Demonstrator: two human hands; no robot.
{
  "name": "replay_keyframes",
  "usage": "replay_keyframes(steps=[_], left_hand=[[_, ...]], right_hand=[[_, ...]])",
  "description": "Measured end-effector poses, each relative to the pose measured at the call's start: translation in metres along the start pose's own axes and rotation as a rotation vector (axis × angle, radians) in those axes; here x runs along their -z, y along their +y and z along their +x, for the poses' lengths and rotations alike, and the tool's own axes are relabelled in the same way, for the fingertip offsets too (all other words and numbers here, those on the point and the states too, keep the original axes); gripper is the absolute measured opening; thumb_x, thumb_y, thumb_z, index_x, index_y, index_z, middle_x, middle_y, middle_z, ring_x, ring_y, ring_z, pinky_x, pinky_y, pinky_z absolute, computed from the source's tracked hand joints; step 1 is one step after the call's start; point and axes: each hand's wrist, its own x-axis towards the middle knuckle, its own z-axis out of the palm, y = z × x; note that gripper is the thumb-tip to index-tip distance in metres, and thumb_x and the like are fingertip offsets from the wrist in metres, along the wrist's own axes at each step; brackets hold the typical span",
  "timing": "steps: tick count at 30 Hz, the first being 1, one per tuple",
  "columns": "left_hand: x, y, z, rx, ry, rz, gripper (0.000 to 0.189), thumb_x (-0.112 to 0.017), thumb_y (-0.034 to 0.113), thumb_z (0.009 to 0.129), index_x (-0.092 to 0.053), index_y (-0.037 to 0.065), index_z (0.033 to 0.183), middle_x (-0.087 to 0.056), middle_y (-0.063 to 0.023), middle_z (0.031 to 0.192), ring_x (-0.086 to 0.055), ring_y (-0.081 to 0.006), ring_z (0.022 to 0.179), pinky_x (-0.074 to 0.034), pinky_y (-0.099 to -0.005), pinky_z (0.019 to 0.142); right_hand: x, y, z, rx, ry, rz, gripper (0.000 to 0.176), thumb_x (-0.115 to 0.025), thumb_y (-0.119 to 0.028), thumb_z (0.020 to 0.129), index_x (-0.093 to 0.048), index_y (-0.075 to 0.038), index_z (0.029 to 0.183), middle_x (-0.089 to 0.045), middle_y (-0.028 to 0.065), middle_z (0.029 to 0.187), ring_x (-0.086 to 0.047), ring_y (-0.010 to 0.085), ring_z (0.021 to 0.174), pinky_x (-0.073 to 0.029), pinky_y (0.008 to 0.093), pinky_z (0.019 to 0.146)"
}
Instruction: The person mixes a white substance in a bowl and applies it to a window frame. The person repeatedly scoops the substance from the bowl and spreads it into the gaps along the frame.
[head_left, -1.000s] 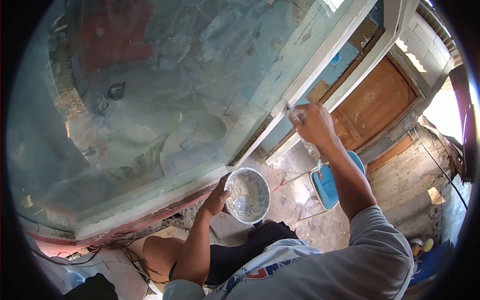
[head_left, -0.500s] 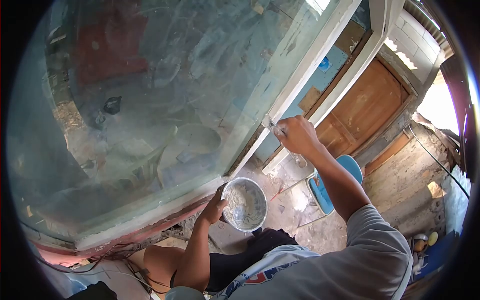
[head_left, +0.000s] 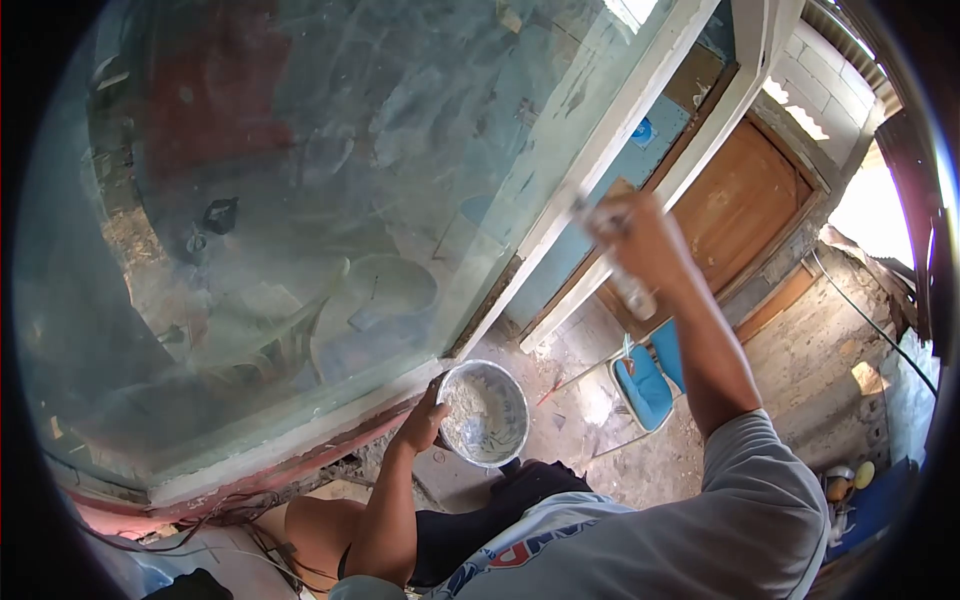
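A round metal bowl (head_left: 490, 412) with whitish paste inside is held at its left rim by my left hand (head_left: 422, 424), low in front of my body. Up by the white window frame (head_left: 560, 215), my right hand (head_left: 635, 235) is closed round a putty knife (head_left: 632, 292). Motion blurs the knife; its pale handle sticks out below the fist, and its far end is close to the frame's edge. Left of the frame is a large glass pane (head_left: 300, 200) smeared with whitish streaks.
Beyond my right arm stand a blue chair (head_left: 643, 388) and a brown wooden door (head_left: 735, 210). A rough wall (head_left: 800, 360) with a dark cable is on the right. Wires (head_left: 215, 510) lie at the lower left.
My right hand has moved up and to the right along the frame with the putty knife, whose handle shows more. The left hand and bowl have barely shifted.
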Motion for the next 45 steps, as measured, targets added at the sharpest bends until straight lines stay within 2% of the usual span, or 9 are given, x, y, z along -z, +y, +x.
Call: replay_keyframes(steps=[4, 13, 20, 24, 27, 30, 35, 38, 45], left_hand=[[0.000, 0.001, -0.001, 0.008, 0.003, 0.030, 0.069, -0.048, 0.017, 0.090, -0.027, 0.002, 0.154, -0.033, -0.0178, 0.156, -0.025, -0.0291, 0.148, -0.017, -0.0361, 0.121], [0.002, -0.008, 0.002, 0.024, -0.011, 0.004, 0.068, -0.045, 0.017, 0.090, -0.027, 0.000, 0.154, -0.032, -0.0179, 0.157, -0.024, -0.0286, 0.148, -0.017, -0.0363, 0.121], [0.002, -0.008, 0.004, 0.025, -0.023, 0.016, 0.069, -0.047, 0.016, 0.089, -0.028, 0.000, 0.153, -0.033, -0.0185, 0.156, -0.026, -0.0288, 0.147, -0.018, -0.0365, 0.121], [0.001, -0.007, 0.004, 0.022, -0.019, 0.007, 0.068, -0.047, 0.015, 0.088, -0.029, -0.001, 0.152, -0.034, -0.0184, 0.155, -0.028, -0.0291, 0.147, -0.019, -0.0368, 0.121], [0.003, -0.002, 0.004, 0.015, -0.010, 0.000, 0.067, -0.047, 0.014, 0.088, -0.031, -0.002, 0.151, -0.036, -0.0186, 0.154, -0.029, -0.0292, 0.146, -0.020, -0.0369, 0.121], [0.001, 0.000, 0.003, -0.011, 0.012, 0.014, 0.067, -0.047, 0.014, 0.088, -0.032, -0.002, 0.150, -0.037, -0.0186, 0.153, -0.030, -0.0294, 0.145, -0.021, -0.0369, 0.120], [-0.001, -0.004, 0.003, 0.019, 0.004, 0.057, 0.070, -0.046, 0.015, 0.085, -0.031, -0.001, 0.152, -0.036, -0.0174, 0.154, -0.029, -0.0281, 0.145, -0.020, -0.0364, 0.120], [-0.001, 0.001, 0.002, 0.022, -0.010, 0.048, 0.069, -0.046, 0.015, 0.085, -0.032, -0.001, 0.151, -0.038, -0.0175, 0.153, -0.031, -0.0283, 0.144, -0.021, -0.0364, 0.120], [0.001, -0.008, 0.003, 0.023, -0.036, 0.023, 0.070, -0.048, 0.017, 0.088, -0.028, 0.000, 0.153, -0.034, -0.0185, 0.155, -0.026, -0.0298, 0.147, -0.018, -0.0370, 0.121]], right_hand=[[-0.055, -0.001, -0.011, -0.126, -0.268, -0.229, 0.015, -0.065, -0.024, 0.083, -0.076, -0.017, 0.091, -0.070, 0.0176, 0.081, -0.070, 0.0370, 0.080, -0.056, 0.0487, 0.074], [-0.027, 0.005, 0.004, -0.125, -0.119, -0.267, 0.018, -0.068, -0.024, 0.082, -0.078, -0.015, 0.093, -0.072, 0.0178, 0.085, -0.070, 0.0386, 0.080, -0.056, 0.0479, 0.076], [0.069, 0.020, 0.052, -0.038, 0.161, -0.224, 0.020, -0.068, -0.019, 0.085, -0.078, -0.008, 0.098, -0.073, 0.0206, 0.085, -0.071, 0.0284, 0.075, -0.056, 0.0403, 0.071], [0.132, 0.006, 0.056, 0.074, 0.294, -0.087, 0.024, -0.066, -0.017, 0.091, -0.069, 0.002, 0.077, -0.062, 0.0083, 0.061, -0.057, 0.0138, 0.055, -0.046, 0.0317, 0.055], [0.115, 0.004, 0.035, 0.009, 0.245, 0.064, 0.022, -0.065, -0.016, 0.091, -0.066, 0.001, 0.078, -0.056, 0.0020, 0.063, -0.050, 0.0074, 0.059, -0.040, 0.0285, 0.055], [0.065, -0.003, 0.014, 0.101, 0.146, 0.039, 0.015, -0.068, -0.013, 0.087, -0.070, -0.001, 0.078, -0.059, 0.0076, 0.058, -0.058, 0.0127, 0.054, -0.047, 0.0326, 0.055], [-0.012, 0.020, -0.001, 0.074, -0.109, -0.078, 0.016, -0.067, -0.020, 0.083, -0.074, -0.007, 0.088, -0.069, 0.0174, 0.076, -0.068, 0.0372, 0.074, -0.054, 0.0472, 0.069], [-0.014, 0.004, 0.001, -0.104, -0.216, -0.139, 0.016, -0.067, -0.020, 0.082, -0.075, -0.008, 0.089, -0.069, 0.0187, 0.078, -0.068, 0.0393, 0.076, -0.054, 0.0474, 0.070], [0.002, 0.007, 0.011, -0.001, 0.019, -0.234, 0.020, -0.068, -0.023, 0.082, -0.077, -0.011, 0.095, -0.071, 0.0189, 0.083, -0.068, 0.0392, 0.079, -0.055, 0.0472, 0.074]])
